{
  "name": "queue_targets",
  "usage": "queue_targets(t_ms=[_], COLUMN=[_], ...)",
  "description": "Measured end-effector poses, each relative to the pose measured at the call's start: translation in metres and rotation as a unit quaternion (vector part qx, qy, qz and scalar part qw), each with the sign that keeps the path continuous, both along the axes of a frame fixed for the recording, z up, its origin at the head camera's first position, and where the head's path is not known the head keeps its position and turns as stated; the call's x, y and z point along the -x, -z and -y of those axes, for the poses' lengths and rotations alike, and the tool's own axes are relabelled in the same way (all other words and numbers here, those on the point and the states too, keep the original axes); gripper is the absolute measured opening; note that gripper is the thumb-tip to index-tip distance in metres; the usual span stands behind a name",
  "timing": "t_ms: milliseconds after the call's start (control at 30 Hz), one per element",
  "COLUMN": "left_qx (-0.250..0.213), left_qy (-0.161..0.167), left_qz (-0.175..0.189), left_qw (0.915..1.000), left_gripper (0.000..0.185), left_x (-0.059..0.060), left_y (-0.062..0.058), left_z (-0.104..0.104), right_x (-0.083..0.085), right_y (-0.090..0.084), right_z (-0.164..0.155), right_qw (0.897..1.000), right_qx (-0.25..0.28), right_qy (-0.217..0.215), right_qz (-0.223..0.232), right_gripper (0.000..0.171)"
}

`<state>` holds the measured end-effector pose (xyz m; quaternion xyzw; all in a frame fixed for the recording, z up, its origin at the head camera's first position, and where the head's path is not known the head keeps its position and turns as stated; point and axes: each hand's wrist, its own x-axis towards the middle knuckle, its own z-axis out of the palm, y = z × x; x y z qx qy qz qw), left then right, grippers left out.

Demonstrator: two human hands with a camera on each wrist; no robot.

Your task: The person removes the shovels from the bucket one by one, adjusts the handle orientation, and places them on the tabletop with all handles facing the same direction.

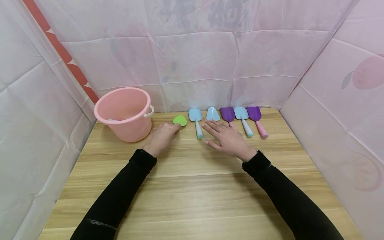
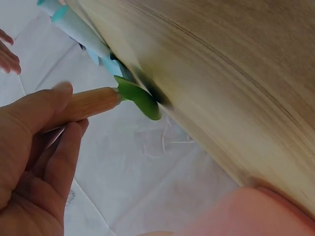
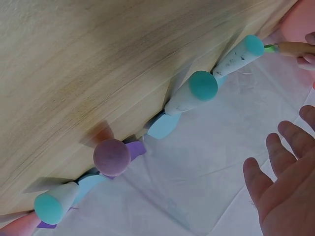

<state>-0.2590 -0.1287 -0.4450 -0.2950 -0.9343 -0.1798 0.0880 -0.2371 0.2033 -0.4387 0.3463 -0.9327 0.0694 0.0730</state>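
Note:
My left hand (image 1: 162, 137) pinches the wooden handle (image 2: 93, 104) of a small shovel with a green blade (image 1: 180, 120). In the left wrist view its blade is close to the tabletop; whether it touches cannot be told. To its right, along the table's back edge, lies a row of plastic shovels: light blue ones (image 1: 195, 115) with pale, teal-ended handles, and purple ones (image 1: 254, 114) with pink handles. Over the middle of that row hovers my right hand (image 1: 228, 139), fingers spread and holding nothing. It covers the handle of one light blue shovel (image 1: 212, 114) in the head view.
A pink bucket (image 1: 132, 128) with a white handle stands at the back left, close to my left hand. Something pale (image 1: 112, 120) shows inside it. Sheeted walls (image 1: 192, 60) enclose the wooden table (image 1: 192, 200) at the back and both sides.

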Motion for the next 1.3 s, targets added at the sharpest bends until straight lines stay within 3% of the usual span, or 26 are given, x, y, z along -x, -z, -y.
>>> queue_targets(t_ms=[567,967,1167,1300], left_qx=[0.048,0.069,0.05,0.032], left_qy=[0.026,0.031,0.02,0.017], left_qz=[0.034,0.046,0.044,0.032], left_qw=[0.9979,0.9961,0.9976,0.9988], left_gripper=[0.017,0.004,0.005,0.011], left_x=[0.013,0.016,0.014,0.011], left_y=[0.007,0.015,0.006,-0.008], left_z=[-0.006,-0.009,-0.006,-0.003], right_x=[0.0,0.0,0.001,0.001], right_y=[0.003,0.002,0.0,-0.004], right_z=[0.0,0.002,0.003,0.003], right_qw=[1.0,1.0,1.0,1.0], right_qx=[0.002,0.001,0.001,0.001], right_qy=[-0.01,-0.014,-0.01,-0.006], right_qz=[0.002,0.006,0.012,0.012], right_gripper=[0.074,0.075,0.075,0.075])
